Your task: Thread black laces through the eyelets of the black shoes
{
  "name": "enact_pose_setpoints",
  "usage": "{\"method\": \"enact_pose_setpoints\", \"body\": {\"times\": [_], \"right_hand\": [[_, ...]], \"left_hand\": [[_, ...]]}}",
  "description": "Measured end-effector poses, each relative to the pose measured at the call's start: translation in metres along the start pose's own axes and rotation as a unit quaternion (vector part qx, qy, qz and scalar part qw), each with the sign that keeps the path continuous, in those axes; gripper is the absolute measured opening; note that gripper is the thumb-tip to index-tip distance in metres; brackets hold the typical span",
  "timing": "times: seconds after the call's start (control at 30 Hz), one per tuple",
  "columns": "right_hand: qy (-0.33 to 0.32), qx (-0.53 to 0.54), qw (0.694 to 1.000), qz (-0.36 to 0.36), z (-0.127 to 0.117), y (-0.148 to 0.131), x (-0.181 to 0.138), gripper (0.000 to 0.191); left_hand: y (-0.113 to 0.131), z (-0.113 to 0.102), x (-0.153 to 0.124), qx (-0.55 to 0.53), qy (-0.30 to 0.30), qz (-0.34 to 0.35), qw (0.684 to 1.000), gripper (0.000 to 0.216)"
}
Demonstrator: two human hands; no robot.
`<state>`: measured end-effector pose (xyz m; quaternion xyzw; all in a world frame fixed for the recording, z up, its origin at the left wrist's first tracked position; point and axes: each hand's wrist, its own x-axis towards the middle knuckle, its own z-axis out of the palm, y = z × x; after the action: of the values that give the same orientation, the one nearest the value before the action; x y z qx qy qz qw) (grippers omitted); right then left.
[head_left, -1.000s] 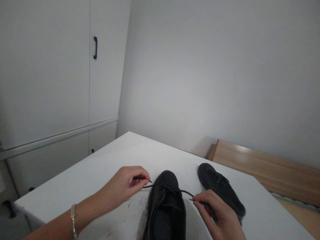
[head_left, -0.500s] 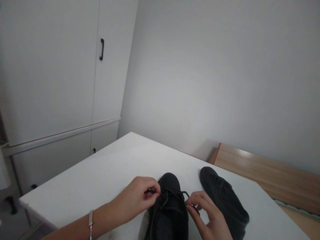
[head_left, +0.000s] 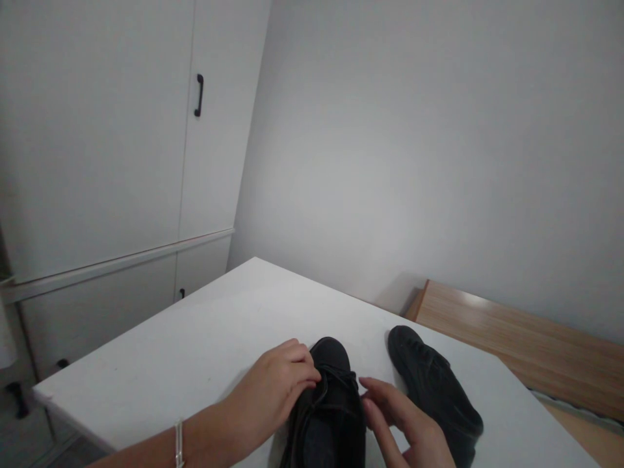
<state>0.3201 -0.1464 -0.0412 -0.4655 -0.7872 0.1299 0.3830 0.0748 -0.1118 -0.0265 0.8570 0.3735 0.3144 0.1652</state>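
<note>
A black lace-up shoe (head_left: 329,354) stands on the white table in front of me, toe pointing away, its opening toward me. Dark shoelace (head_left: 336,374) crosses its upper. My left hand (head_left: 280,387), with a light bracelet at the wrist, is over the shoe's left side. Its fingers are pressed together at the lace near the eyelets; the fingertips partly hide what they pinch. On the shoe's right side is my right hand (head_left: 407,419), thumb and forefinger apart, tips close to the edge, with no lace visible between them.
A second black shoe (head_left: 433,390) lies to the right on the white table (head_left: 229,325). Behind the table's right edge is a wood-grain board (head_left: 511,331) against the grey wall. White cabinets (head_left: 97,143) with black handles stand at the left.
My left hand has turned over and moved slightly right, onto the shoe's lacing. The lace that ran to my right hand is no longer drawn out, and those fingers have opened.
</note>
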Motion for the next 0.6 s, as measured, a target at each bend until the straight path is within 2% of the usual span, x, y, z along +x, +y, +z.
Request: {"method": "enact_pose_setpoints", "body": {"times": [0.1,0.17,0.27,0.43,0.5,0.6], "right_hand": [[-0.066,-0.086,0.993,-0.036,-0.004,-0.009,0.005,0.028],[-0.108,-0.162,0.980,-0.043,-0.002,-0.014,0.008,0.032],[-0.147,-0.276,0.950,-0.025,0.004,-0.025,0.013,0.044],[-0.192,-0.397,0.897,0.014,0.010,-0.058,0.031,0.049],[-0.222,-0.416,0.880,0.053,0.009,-0.072,0.039,0.052],[-0.239,-0.405,0.876,0.102,0.008,-0.084,0.046,0.053]], "left_hand": [[0.012,-0.001,-0.001,0.020,-0.032,-0.022,0.999,0.035],[0.021,-0.002,-0.001,0.029,-0.048,-0.036,0.998,0.031],[0.034,-0.006,0.002,0.068,-0.081,-0.034,0.994,0.026],[0.047,-0.006,0.016,0.198,-0.156,-0.023,0.967,0.024],[0.045,0.002,0.020,0.241,-0.157,-0.001,0.958,0.023],[0.038,0.017,0.024,0.285,-0.121,0.038,0.950,0.021]]}}
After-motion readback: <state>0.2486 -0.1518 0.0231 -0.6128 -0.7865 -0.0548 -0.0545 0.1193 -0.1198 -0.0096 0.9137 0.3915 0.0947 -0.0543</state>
